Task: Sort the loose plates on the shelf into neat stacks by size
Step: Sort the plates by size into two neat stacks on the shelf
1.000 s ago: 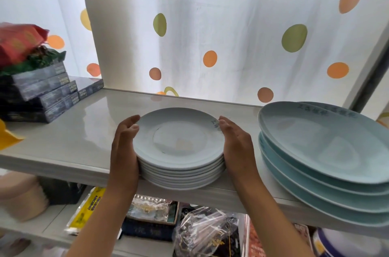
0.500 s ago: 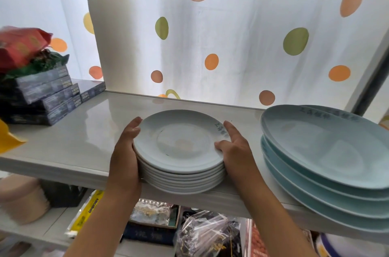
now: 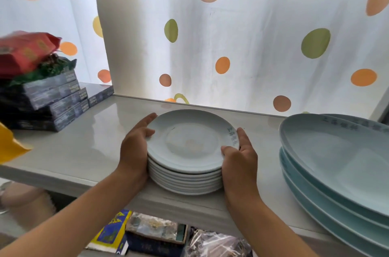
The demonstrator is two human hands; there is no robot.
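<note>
A stack of several small pale plates [image 3: 190, 143] stands at the front middle of the white shelf [image 3: 80, 147]. My left hand [image 3: 135, 147] holds the stack's left side, thumb over the top plate's rim. My right hand [image 3: 240, 158] holds the right side, thumb on the top rim and fingers along the edge. A stack of large pale blue plates [image 3: 336, 162] sits at the shelf's right end, apart from the small stack.
Dark flat boxes [image 3: 48, 101] with a red packet [image 3: 23, 50] on top are piled at the shelf's left end. A dotted curtain [image 3: 231, 46] hangs behind. Bags and books lie on the lower shelf [image 3: 151, 233].
Both hands have shifted on the small stack: thumbs now lie over the top plate's rim, where a second ago the hands lay flat against the sides. The stack sits slightly farther back.
</note>
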